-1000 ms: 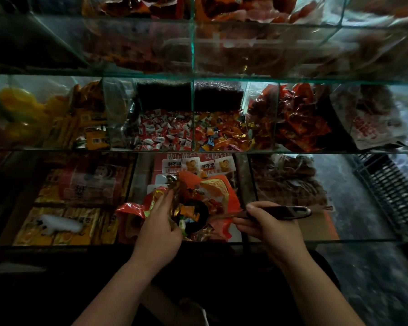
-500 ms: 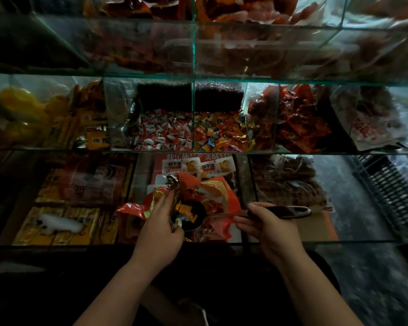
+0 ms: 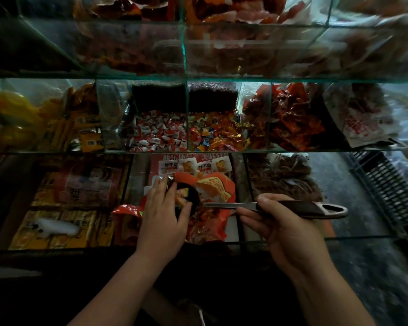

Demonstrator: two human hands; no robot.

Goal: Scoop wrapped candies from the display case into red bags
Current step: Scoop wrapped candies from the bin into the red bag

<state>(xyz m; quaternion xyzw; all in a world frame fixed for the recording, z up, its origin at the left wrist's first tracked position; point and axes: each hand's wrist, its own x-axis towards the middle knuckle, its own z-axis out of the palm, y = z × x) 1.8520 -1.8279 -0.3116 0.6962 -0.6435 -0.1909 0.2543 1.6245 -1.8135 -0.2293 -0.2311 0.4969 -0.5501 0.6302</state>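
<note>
Left hand now flat over scoop bowl

In the display case I see the middle shelf carrying red-and-white candies, orange-gold candies just beside them, yellow packets left, red packets right.

Your hands: two, left hand and right hand. Scoop: one. Red bag: one. Candies in scoop bowl: few, too dim for you to count. Candy bins: two, red-white bin and orange-gold bin. White packets: two. Glass shelves: three. Black crate: one.
</note>
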